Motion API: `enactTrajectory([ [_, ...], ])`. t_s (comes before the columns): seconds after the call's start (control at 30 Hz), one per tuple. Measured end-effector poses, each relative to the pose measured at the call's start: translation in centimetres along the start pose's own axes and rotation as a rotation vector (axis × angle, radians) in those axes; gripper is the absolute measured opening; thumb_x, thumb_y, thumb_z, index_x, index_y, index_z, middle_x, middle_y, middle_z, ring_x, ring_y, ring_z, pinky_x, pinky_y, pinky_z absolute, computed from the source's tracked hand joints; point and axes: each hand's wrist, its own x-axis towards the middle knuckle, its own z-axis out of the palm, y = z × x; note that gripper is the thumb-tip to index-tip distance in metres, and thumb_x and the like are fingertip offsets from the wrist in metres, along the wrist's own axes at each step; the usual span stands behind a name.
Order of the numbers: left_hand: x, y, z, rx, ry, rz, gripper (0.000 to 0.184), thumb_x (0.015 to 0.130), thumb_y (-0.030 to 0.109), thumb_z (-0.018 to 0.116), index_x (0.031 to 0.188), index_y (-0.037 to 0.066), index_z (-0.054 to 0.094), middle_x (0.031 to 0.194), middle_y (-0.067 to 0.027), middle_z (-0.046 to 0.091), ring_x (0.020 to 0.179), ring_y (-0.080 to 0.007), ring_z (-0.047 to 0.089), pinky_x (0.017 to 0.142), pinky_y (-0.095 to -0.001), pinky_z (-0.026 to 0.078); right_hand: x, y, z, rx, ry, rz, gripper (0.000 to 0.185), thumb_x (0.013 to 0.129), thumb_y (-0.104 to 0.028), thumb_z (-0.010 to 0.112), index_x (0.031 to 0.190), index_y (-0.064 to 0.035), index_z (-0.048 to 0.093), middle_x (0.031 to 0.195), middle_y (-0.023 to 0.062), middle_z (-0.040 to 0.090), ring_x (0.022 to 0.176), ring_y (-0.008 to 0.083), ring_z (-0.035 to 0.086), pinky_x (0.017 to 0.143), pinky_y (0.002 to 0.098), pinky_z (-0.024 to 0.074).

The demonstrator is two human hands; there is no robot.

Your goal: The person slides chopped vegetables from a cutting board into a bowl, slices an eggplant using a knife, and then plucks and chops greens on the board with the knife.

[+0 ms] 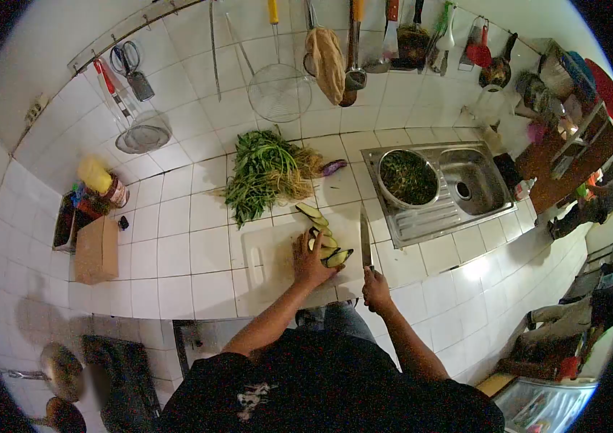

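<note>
Cut eggplant pieces (pixel 337 257) with pale flesh and dark skin lie on a white cutting board (pixel 270 283). My left hand (pixel 311 263) is on several of them, with pieces between its thumb and curled fingers. A further eggplant piece (pixel 309 210) rests just beyond the fingertips. In my right hand (pixel 376 290) is the handle of a kitchen knife (pixel 366 237). Its long blade points away from me, at the board's right side and apart from the pieces.
Behind the board lies a heap of leafy greens with roots (pixel 263 175), beside a purple eggplant end (pixel 334 167). A bowl of cut greens (pixel 409 178) stands on the sink's drainboard (pixel 422 224). Strainers (pixel 280 92) and utensils hang on the wall. A cardboard box (pixel 97 249) is at left.
</note>
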Motion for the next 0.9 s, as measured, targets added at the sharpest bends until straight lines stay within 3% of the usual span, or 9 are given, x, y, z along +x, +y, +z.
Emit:
enactTrajectory([
  [0.23, 0.9, 0.6, -1.1, 0.056, -0.042, -0.037, 0.1, 0.063, 0.05, 0.079, 0.144, 0.017, 0.033, 0.146, -0.0209, 0.03, 0.134, -0.0408, 0.029, 0.109, -0.0539, 0.023, 3.8, -0.1, 0.0, 0.077, 0.027, 0.019, 0.038, 0.095, -0.047, 0.05, 0.081, -0.0133, 0.042, 0.049, -0.0009, 0.037, 0.034, 0.0127, 0.035, 0.031, 0.0299, 0.031],
  [0.27, 1.4, 0.7, -1.8, 0.055, -0.047, -0.027, 0.098, 0.064, 0.049, 0.079, 0.144, 0.016, 0.034, 0.145, -0.0203, 0.032, 0.134, -0.0396, 0.03, 0.108, -0.0534, 0.024, 3.7, -0.4, 0.0, 0.042, 0.01, -0.061, 0.038, 0.095, -0.048, 0.051, 0.081, -0.0137, 0.042, 0.049, -0.0011, 0.037, 0.034, 0.013, 0.035, 0.031, 0.0299, 0.0304],
  [0.37, 4.9, -3.7, -0.5, -0.003, 0.068, 0.099, 0.09, 0.068, 0.045, 0.076, 0.143, 0.014, 0.036, 0.144, -0.0193, 0.035, 0.134, -0.0382, 0.031, 0.109, -0.0522, 0.025, 6.1, 1.7, -0.8, 0.083, -0.045, -0.067, 0.038, 0.094, -0.049, 0.052, 0.081, -0.0137, 0.043, 0.05, -0.0011, 0.036, 0.034, 0.0135, 0.036, 0.032, 0.0302, 0.0306],
  [0.4, 6.9, -3.1, -2.9, 0.054, -0.087, 0.068, 0.084, 0.071, 0.04, 0.074, 0.142, 0.013, 0.037, 0.144, -0.0192, 0.036, 0.133, -0.0374, 0.033, 0.11, -0.0499, 0.026, 6.2, 1.9, -1.0, 0.086, -0.048, -0.059, 0.038, 0.094, -0.049, 0.052, 0.081, -0.0137, 0.043, 0.05, -0.0011, 0.036, 0.034, 0.0135, 0.036, 0.032, 0.0302, 0.0306],
  [0.53, 12.7, -6.4, -4.4, 0.094, -0.261, 0.198, 0.076, 0.072, 0.026, 0.072, 0.141, 0.016, 0.041, 0.143, -0.014, 0.04, 0.133, -0.0329, 0.035, 0.11, -0.0475, 0.029, 7.0, 2.5, -1.5, 0.034, -0.115, -0.112, 0.039, 0.094, -0.048, 0.052, 0.08, -0.0131, 0.044, 0.05, -0.0013, 0.037, 0.035, 0.0135, 0.037, 0.033, 0.03, 0.0308],
  [0.6, 14.6, -7.1, -4.4, 0.24, -0.437, 0.326, 0.065, 0.072, 0.015, 0.07, 0.133, 0.017, 0.051, 0.138, -0.0093, 0.047, 0.131, -0.031, 0.039, 0.109, -0.0461, 0.032, 7.2, 2.3, -2.0, 0.01, -0.154, -0.108, 0.04, 0.095, -0.048, 0.052, 0.078, -0.0125, 0.043, 0.051, -0.001, 0.038, 0.035, 0.0131, 0.036, 0.033, 0.0311, 0.0306],
  [0.7, 16.2, -6.2, -4.6, 0.223, -0.6, 0.278, 0.054, 0.071, 0.008, 0.068, 0.123, 0.016, 0.06, 0.126, -0.0067, 0.056, 0.123, -0.0285, 0.047, 0.104, -0.0429, 0.039, 7.1, 1.6, -2.3, 0.068, -0.254, -0.075, 0.04, 0.095, -0.048, 0.051, 0.079, -0.012, 0.043, 0.051, -0.0003, 0.038, 0.035, 0.0134, 0.037, 0.032, 0.032, 0.0307],
  [0.73, 16.2, -5.3, -4.9, 0.239, -0.57, 0.295, 0.045, 0.07, 0.008, 0.068, 0.114, 0.014, 0.065, 0.116, -0.0056, 0.061, 0.112, -0.0273, 0.055, 0.096, -0.0405, 0.046, 7.4, 1.8, -2.4, 0.084, -0.253, -0.068, 0.04, 0.095, -0.048, 0.051, 0.079, -0.012, 0.043, 0.051, -0.0003, 0.038, 0.035, 0.0134, 0.037, 0.032, 0.032, 0.0307],
  [0.9, 17.8, -6.0, -4.2, 0.229, -0.661, 0.329, 0.043, 0.069, 0.008, 0.069, 0.112, 0.015, 0.066, 0.109, -0.0064, 0.062, 0.103, -0.0283, 0.059, 0.089, -0.0405, 0.049, 6.9, 0.3, -2.9, 0.081, -0.322, 0.016, 0.037, 0.096, -0.046, 0.048, 0.083, -0.0107, 0.046, 0.053, 0.0015, 0.041, 0.036, 0.0154, 0.038, 0.033, 0.033, 0.0336],
])
